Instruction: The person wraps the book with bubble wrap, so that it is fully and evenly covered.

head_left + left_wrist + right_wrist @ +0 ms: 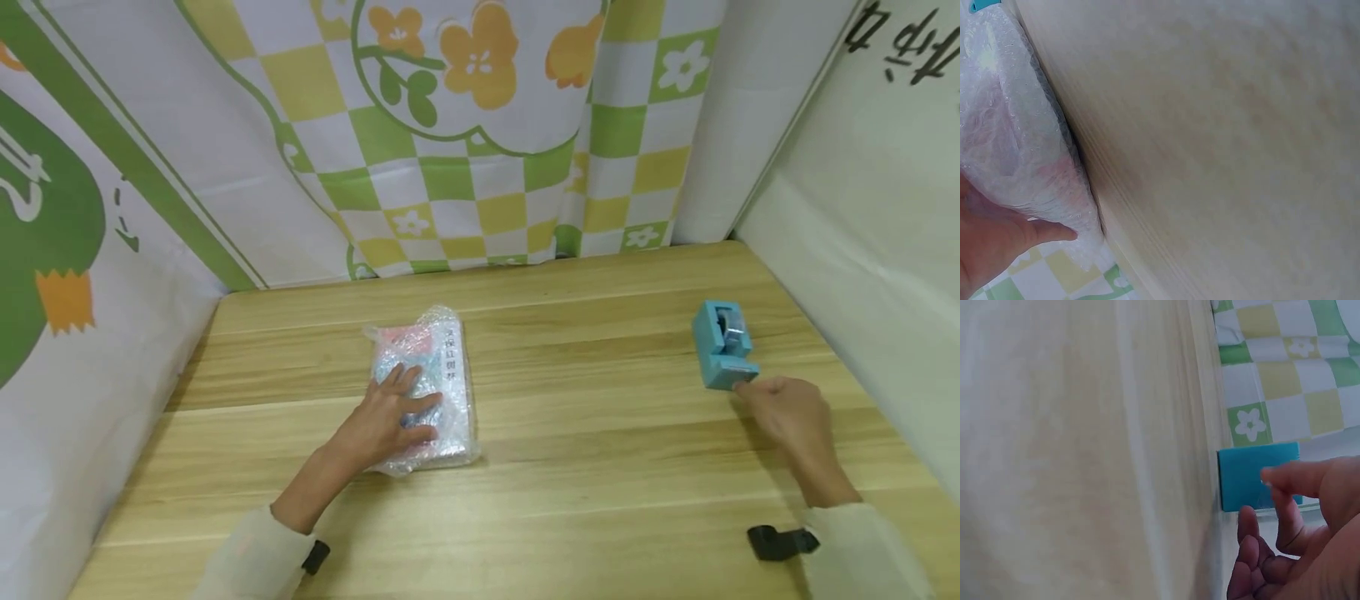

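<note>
A book in bubble wrap [453, 417] lies flat on the table, left of the middle, with printed characters along its right side. My left hand [386, 417] rests on it with fingers spread; the left wrist view shows the thumb [1054, 231] along the wrap's edge. At the right stands a turquoise tape dispenser [708, 342] holding a roll of clear tape [731, 327]. At the dispenser's front end, my right hand [791, 412] pinches the end of the tape between thumb and index finger. In the right wrist view the dispenser's turquoise end [1241, 478] shows behind those fingertips.
The wooden table [585, 467] reaches back to a checked, flowered curtain [480, 183]. White sheets close in both sides, the right one [862, 242] standing near the dispenser. A black strap piece [780, 543] sits at the right sleeve.
</note>
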`<action>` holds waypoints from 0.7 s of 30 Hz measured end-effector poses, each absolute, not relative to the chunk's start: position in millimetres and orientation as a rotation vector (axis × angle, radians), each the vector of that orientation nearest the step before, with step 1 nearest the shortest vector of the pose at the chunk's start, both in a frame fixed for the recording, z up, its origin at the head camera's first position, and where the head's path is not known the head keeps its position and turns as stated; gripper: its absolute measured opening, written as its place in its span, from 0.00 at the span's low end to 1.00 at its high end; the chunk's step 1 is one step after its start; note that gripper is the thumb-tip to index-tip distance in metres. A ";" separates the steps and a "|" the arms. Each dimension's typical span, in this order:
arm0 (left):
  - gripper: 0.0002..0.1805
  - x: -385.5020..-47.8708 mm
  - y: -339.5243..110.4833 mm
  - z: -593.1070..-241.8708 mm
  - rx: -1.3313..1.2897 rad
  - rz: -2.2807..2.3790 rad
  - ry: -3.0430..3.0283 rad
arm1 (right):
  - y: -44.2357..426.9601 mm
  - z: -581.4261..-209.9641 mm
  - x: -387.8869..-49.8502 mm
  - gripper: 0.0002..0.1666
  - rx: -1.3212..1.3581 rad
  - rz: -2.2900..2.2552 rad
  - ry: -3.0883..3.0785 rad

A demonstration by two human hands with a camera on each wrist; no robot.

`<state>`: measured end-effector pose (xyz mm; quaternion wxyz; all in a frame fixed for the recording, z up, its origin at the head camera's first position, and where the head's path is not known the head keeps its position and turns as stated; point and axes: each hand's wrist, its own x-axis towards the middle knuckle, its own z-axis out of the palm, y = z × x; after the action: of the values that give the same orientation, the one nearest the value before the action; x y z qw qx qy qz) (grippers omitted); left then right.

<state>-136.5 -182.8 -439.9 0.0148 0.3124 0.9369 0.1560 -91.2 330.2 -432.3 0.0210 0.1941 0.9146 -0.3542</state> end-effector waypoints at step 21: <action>0.30 -136.9 -181.9 -438.6 0.986 0.454 2.925 | 248.4 -412.1 -109.3 0.20 -0.038 -1.495 2.690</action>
<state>-136.9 -181.9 -438.6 0.0110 0.3160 0.9375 0.1456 -109.3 248.4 -412.1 0.0318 -0.0124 0.8737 -0.4853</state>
